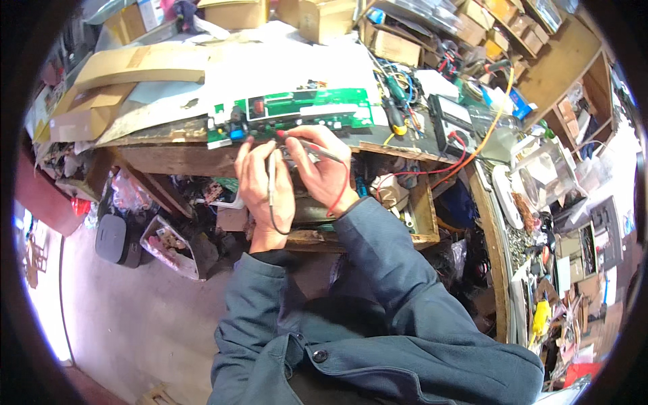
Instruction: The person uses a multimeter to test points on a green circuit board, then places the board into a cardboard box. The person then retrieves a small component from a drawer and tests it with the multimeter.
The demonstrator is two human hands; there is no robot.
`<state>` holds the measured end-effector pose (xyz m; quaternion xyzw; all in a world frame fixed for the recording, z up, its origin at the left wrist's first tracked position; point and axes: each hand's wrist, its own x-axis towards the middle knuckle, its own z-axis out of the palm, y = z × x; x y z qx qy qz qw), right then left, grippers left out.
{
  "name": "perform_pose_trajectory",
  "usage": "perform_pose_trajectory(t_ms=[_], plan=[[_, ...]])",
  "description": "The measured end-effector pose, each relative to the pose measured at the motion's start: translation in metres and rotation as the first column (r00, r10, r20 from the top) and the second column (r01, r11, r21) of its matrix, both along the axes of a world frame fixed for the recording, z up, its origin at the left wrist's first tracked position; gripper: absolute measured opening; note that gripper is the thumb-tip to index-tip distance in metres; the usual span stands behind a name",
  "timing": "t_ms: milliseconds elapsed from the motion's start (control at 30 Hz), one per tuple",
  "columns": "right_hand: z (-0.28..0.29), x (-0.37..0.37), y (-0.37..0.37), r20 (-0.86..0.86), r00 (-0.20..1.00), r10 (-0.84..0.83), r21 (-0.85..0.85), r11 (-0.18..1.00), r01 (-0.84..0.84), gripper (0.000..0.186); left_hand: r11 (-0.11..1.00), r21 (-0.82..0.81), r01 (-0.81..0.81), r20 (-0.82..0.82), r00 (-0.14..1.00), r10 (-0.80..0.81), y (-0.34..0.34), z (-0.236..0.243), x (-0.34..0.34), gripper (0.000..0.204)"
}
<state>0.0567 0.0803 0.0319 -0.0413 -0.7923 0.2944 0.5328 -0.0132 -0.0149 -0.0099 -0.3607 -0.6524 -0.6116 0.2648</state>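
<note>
A long green circuit board (344, 111) lies along the front of the bench top, with components and a blue part (236, 133) at its left end. My left hand (263, 185) is closed on a grey test probe (271, 172) with a dark lead, its tip just below the board's left part. My right hand (317, 165) is closed on another probe (320, 152) with a red lead, its red end at the board's lower edge. The exact contact of the tips is too small to tell. The leads run near a dark boxy device (449, 125) on the right.
Screwdrivers (395, 118), wires and clutter lie right of the board. Cardboard (135, 64) lies at back left. An open wooden drawer (424, 216) is under the bench top. A bin (172, 250) and dark case (116, 239) stand on the floor. A cluttered side bench (540, 256) runs down the right.
</note>
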Motion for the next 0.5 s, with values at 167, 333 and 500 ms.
perform_pose_trajectory(t_ms=[167, 333, 500], plan=[[0.005, 0.006, -0.004, 0.005, 0.999, 0.039, -0.004, 0.999, -0.039, 0.012, 1.0, 0.01, -0.019, -0.024, 1.0, 0.02, -0.003, 0.0, -0.001, 0.021], [0.002, 0.007, 0.003, -0.046, 0.999, 0.022, 0.031, 0.999, -0.02, 0.013, 0.998, 0.031, -0.055, -0.015, 0.998, 0.055, -0.001, 0.001, -0.001, 0.021], [0.008, 0.017, 0.01, -0.105, 0.993, -0.046, 0.147, 0.987, 0.061, 0.018, 0.993, 0.091, -0.08, -0.014, 0.997, 0.082, -0.001, 0.003, -0.001, 0.023]])
